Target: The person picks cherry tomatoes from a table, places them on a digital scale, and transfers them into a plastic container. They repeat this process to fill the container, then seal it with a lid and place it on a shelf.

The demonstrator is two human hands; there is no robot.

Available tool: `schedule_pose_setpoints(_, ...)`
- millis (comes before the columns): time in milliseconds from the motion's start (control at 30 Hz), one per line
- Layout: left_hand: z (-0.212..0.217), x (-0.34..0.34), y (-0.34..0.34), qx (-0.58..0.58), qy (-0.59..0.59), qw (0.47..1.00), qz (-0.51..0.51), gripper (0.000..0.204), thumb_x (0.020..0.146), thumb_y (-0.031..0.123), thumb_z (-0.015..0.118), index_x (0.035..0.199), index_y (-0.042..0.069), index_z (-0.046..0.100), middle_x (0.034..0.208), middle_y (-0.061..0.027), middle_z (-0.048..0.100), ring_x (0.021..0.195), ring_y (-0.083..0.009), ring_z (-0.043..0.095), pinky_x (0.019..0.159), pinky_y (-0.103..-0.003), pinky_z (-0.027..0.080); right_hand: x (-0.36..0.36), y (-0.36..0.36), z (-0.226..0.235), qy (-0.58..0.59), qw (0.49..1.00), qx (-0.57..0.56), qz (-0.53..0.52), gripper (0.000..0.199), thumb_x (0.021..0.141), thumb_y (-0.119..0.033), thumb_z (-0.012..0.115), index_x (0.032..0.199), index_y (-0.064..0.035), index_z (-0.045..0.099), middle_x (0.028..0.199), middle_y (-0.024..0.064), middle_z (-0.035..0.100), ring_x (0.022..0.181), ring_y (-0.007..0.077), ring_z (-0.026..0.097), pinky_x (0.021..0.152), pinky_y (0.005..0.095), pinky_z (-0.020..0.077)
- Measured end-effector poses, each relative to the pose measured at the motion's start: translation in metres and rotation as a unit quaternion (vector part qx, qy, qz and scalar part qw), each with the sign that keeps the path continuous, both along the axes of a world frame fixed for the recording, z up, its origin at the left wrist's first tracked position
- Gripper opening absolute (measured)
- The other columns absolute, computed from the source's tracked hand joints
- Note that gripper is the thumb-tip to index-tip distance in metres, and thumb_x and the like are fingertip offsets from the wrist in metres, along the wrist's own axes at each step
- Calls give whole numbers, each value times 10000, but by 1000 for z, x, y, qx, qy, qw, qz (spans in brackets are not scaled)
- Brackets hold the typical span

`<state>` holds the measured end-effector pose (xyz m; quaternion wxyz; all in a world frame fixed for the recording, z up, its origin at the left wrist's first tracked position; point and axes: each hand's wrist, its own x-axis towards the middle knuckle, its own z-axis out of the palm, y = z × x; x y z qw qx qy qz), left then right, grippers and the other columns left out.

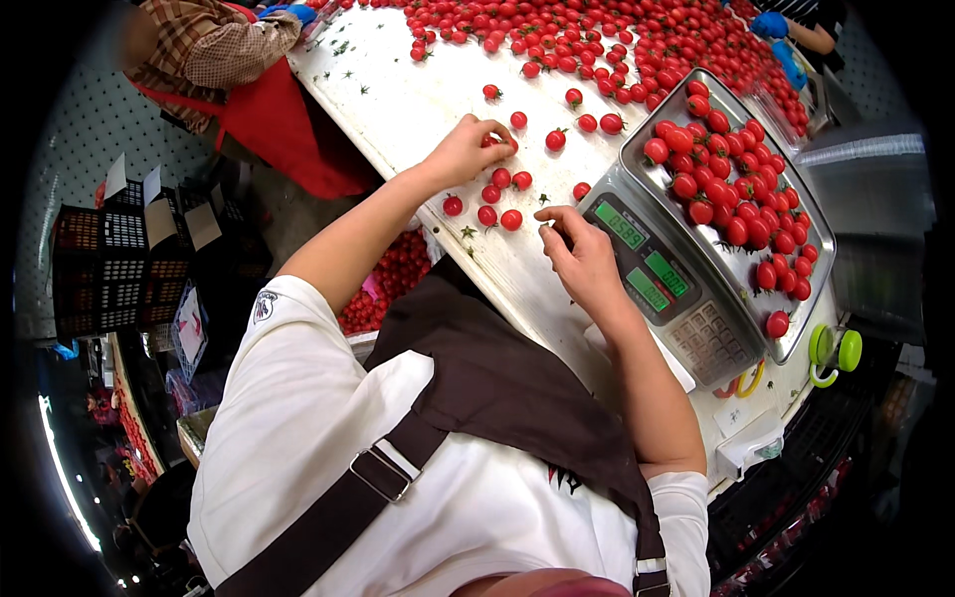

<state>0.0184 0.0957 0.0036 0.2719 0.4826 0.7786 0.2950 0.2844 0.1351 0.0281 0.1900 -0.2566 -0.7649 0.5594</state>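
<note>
Two bare hands work over a long white table (398,99) strewn with small red tomatoes. Far left, another person in a checked shirt and red apron (264,109) stands at the table's edge, and dark crates (119,259) sit lower down on the left. The left hand (463,149) reaches out over the table with its fingers curled around a tomato (492,142), gripping it. Just near of that hand lies a small cluster of loose tomatoes (497,199). To the right of the cluster, the right hand (582,254) rests against the near left corner of a scale (657,279), fingers bent and pinched together; whether it holds anything cannot be told. The scale's metal tray (796,214) carries a heap of tomatoes. Far right, a stack of clear plastic boxes (865,189) stands beside the scale, and a blue-gloved hand (771,25) shows at the far end.
</note>
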Motion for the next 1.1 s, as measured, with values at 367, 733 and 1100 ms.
schedule_pose_setpoints(367,42,28,-16,169,-770,611,72,464,1027,467,499,1344,127,500,1241,-191,561,905,-208,568,498,-215,482,1,-1,2,-5,999,33,11,195,937,-151,628,1087,-29,647,746,166,645,674,299,640,652,390,493)
schedule_pose_setpoints(733,102,72,41,103,-632,768,-11,399,1002,502,556,1051,105,564,1073,-142,655,646,-90,515,387,-161,347,-1,-1,3,20,998,57,13,178,947,-155,616,1075,-34,646,880,207,701,809,378,692,725,446,538)
schedule_pose_setpoints(1100,149,165,120,158,-604,781,-25,431,1011,497,541,1068,71,573,1007,-117,666,728,-116,604,466,-201,458,16,7,-2,267,938,75,-207,390,915,-14,647,1261,-16,465,830,92,607,698,150,594,651,284,500)
